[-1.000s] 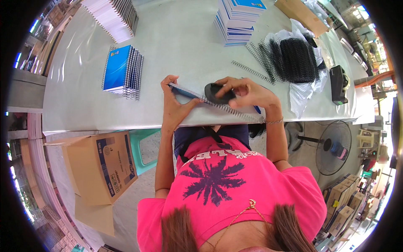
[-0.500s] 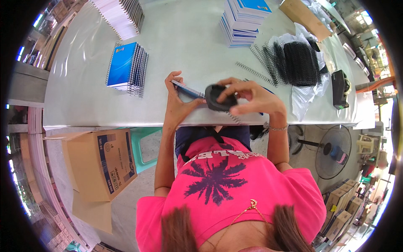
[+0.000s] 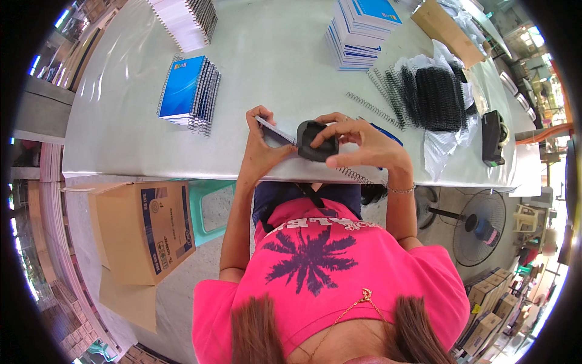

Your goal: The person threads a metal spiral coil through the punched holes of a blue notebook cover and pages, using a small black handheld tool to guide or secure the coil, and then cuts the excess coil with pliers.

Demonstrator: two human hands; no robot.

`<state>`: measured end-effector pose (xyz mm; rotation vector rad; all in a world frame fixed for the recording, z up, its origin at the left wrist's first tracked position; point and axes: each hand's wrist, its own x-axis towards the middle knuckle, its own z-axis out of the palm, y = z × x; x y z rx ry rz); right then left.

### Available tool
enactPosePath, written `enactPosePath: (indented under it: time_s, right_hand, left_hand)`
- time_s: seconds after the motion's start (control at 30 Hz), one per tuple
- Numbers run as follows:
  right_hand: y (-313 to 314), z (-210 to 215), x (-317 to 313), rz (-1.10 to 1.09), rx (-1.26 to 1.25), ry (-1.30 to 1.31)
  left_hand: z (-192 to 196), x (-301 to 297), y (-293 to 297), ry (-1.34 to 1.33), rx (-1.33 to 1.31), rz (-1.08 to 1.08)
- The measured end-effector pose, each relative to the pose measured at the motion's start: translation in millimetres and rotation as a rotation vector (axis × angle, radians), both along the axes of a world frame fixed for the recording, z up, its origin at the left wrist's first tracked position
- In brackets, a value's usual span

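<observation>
My left hand (image 3: 260, 151) grips a thin notebook (image 3: 276, 131), tilted up near the table's front edge, with the thumb at its lower end and bent fingers at its upper end. Against the notebook's right end is a black, rounded, hollow piece (image 3: 308, 150), which my right hand (image 3: 373, 145) holds with fingertips on its rim and inside. A dark spiral wire coil (image 3: 354, 175) sticks out below my right hand; where it meets the notebook is hidden. Partly behind that hand lies a blue-handled tool (image 3: 388, 134), its kind unclear.
At left stands a stack of blue coil-bound notebooks (image 3: 182, 88); taller stacks of white-edged books (image 3: 357, 39) are farther back. A loose coil (image 3: 373, 109) lies by a pile of black coils (image 3: 439, 97) on white wrapping. A tape dispenser (image 3: 494, 138) sits at right, a cardboard box (image 3: 130, 230) below left.
The coil below my right hand now shows more of its length and reaches farther right. Both hands keep their grips. The whole view has shifted slightly.
</observation>
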<state>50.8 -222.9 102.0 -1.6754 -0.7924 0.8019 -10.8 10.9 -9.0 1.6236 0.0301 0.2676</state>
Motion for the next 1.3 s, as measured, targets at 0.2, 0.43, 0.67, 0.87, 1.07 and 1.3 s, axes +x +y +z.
enactPosePath:
  time_s: [0.2,0.43,0.67,0.87,1.07,1.3]
  right_hand:
    - [2,-28,12,-0.231,-0.190,0.000]
    - [-5,-15,7,-0.053,0.051,0.102]
    - [9,-1,0,-0.105,0.034,0.118]
    - [15,-20,13,-0.193,-0.267,-0.228]
    - [7,-19,10,-0.086,0.178,0.228]
    - [12,-11,3,-0.055,0.068,0.114]
  left_hand:
    - [5,0,-4,-0.040,0.085,0.006]
    - [4,1,-1,-0.021,0.042,-0.007]
    - [-2,4,1,-0.017,0.042,0.000]
    - [-6,2,3,-0.123,0.031,-0.054]
    - [0,3,0,-0.025,0.039,-0.062]
    - [-5,1,6,-0.042,-0.003,-0.087]
